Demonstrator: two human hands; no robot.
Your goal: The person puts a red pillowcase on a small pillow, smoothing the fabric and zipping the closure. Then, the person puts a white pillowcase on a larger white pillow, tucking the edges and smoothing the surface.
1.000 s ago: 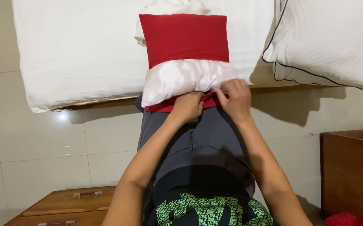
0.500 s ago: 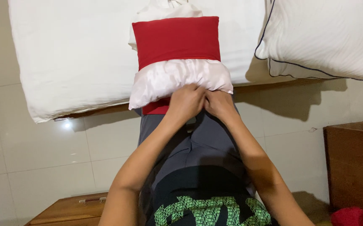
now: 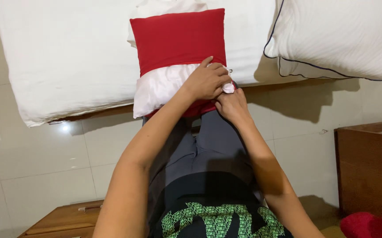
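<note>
At the upper middle of the frame, a red cushion cover (image 3: 177, 39) lies on the white bed (image 3: 67, 57), with a white pillow insert (image 3: 162, 88) partly inside it. The cover hides the upper part of the insert; the lower part bulges out of the open end, which faces the person at the bottom of the frame. The cushion's long axis runs roughly up and down the frame, across the bed's near edge, and its lower end overhangs that edge above the person's grey trousers (image 3: 208, 150).

The left hand (image 3: 206, 81) rests palm down on the insert's right corner, fingers curled and pinching a fold of white fabric. The right hand (image 3: 231, 105) sits just below it, touching it, fingers closed on the cover's red lower edge at that same corner.

To the upper right, a second white pillow (image 3: 341, 37) with dark piping lies on the bed, well apart from the cushion. The floor (image 3: 36, 158) is pale glossy tile. A wooden drawer unit (image 3: 63, 220) shows at lower left, a darker wooden cabinet (image 3: 369, 163) at right, and something red (image 3: 369, 225) at the lower right corner.
</note>
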